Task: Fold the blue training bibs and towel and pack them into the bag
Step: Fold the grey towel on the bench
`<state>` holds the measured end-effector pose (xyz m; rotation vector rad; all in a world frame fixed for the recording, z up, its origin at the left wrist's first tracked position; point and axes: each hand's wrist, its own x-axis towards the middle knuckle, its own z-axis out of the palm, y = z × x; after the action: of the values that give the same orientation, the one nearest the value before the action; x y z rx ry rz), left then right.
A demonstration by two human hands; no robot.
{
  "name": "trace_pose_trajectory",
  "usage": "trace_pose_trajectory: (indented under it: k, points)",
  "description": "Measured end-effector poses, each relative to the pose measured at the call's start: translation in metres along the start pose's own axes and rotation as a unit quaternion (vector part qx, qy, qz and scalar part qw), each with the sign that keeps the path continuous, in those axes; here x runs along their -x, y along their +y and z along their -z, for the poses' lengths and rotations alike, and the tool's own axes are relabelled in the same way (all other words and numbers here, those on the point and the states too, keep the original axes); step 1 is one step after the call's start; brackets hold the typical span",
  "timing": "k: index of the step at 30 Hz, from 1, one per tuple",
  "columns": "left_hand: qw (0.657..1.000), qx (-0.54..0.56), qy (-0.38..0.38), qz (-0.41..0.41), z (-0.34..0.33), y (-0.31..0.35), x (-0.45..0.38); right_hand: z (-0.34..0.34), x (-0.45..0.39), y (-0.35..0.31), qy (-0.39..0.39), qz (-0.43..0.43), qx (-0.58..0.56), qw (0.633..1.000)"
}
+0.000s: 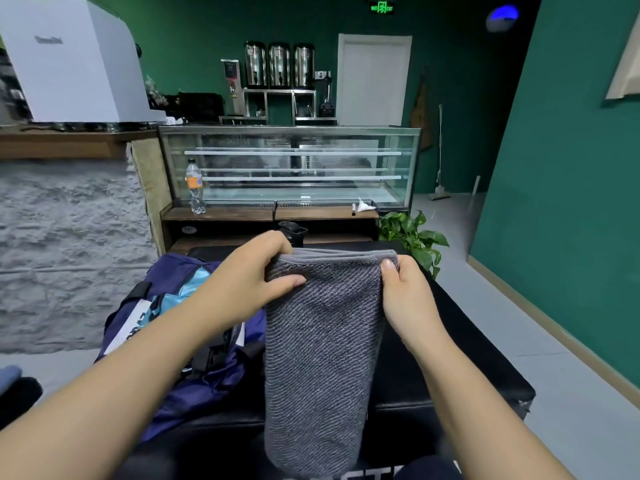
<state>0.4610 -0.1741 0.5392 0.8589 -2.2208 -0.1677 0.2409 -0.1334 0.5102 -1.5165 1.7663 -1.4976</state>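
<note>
Towel (322,341), grey, already doubled, hangs from both hands over black tabletop (467,341). Left hand (249,282) pinches upper left corner; right hand (405,296) pinches upper right. Navy bag (166,327) sits open just left, light blue cloth (183,292) showing inside, likely a bib. Risk: layers slipping apart if one pinch loosens, or lower end snagging on tabletop edge. Room: green walls, glass display case (291,164), potted plant (415,237), grey floor.

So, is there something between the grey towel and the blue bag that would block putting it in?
Nothing visible blocks it. Both hands, left and right, hold the towel up by its top corners, right beside the bag. The left forearm crosses above the bag, where light blue fabric already lies.
</note>
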Motion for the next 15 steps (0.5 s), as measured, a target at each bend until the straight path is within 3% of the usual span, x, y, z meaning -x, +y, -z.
trace_pose_trajectory:
  k: [4,8,11,15]
  points:
    - [0.996,0.058,-0.004,0.071,0.002,0.0,0.005,0.007,0.004,-0.001,-0.064,-0.027,0.02,0.997]
    - [0.975,0.124,-0.038,0.178,0.013,-0.003,0.006,0.016,0.009,-0.008,-0.176,-0.103,-0.098,0.974]
    - [0.96,0.197,-0.069,0.189,0.02,0.0,0.004,0.033,0.013,-0.018,-0.271,-0.096,-0.145,0.947]
    - [0.961,0.203,-0.052,0.182,0.019,-0.002,-0.005,0.04,0.006,-0.022,-0.309,-0.049,-0.095,0.945]
